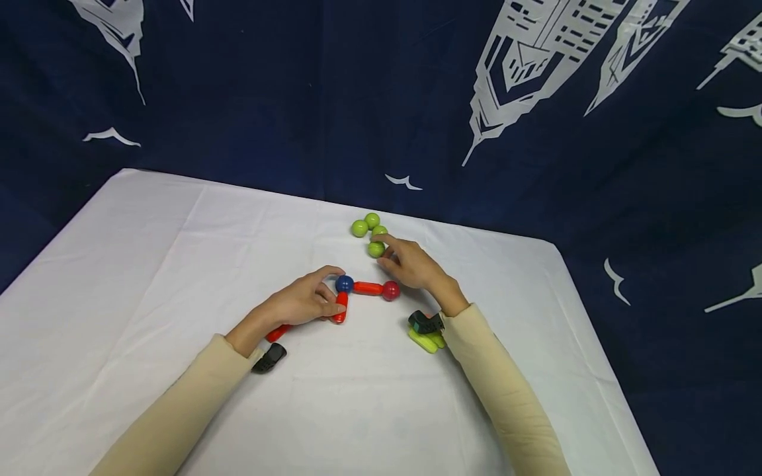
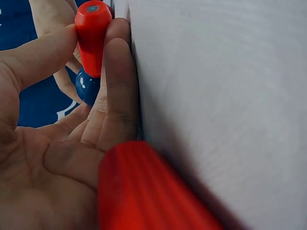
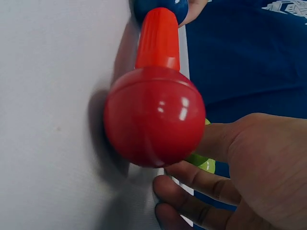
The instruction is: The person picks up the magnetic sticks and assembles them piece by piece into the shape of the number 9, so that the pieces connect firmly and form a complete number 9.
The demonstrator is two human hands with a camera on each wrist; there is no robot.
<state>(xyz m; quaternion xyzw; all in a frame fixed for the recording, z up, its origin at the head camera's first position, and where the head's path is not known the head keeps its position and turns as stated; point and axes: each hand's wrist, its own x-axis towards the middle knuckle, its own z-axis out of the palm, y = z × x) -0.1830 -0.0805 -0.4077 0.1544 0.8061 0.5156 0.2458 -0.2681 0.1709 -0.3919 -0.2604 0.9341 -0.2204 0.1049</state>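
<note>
My left hand (image 1: 303,299) pinches a short red magnetic rod (image 2: 92,26) near its metal-tipped end, thumb against fingers. That rod joins a blue ball (image 1: 344,283), which my left index finger touches. From the blue ball a second red rod (image 1: 368,288) runs right to a red ball (image 3: 154,117). Farther back, my right hand (image 1: 413,263) has thumb and index finger around a green ball (image 1: 376,249); the red ball partly hides this grip in the right wrist view. Several other green balls (image 1: 360,229) lie just behind.
Another red rod (image 1: 277,332) lies beside the left wrist. Yellow-green rods (image 1: 424,340) lie under the right wrist, partly hidden by its black wrist camera (image 1: 425,322). A white cloth (image 1: 369,396) covers the table, with a dark blue printed curtain (image 1: 381,99) behind.
</note>
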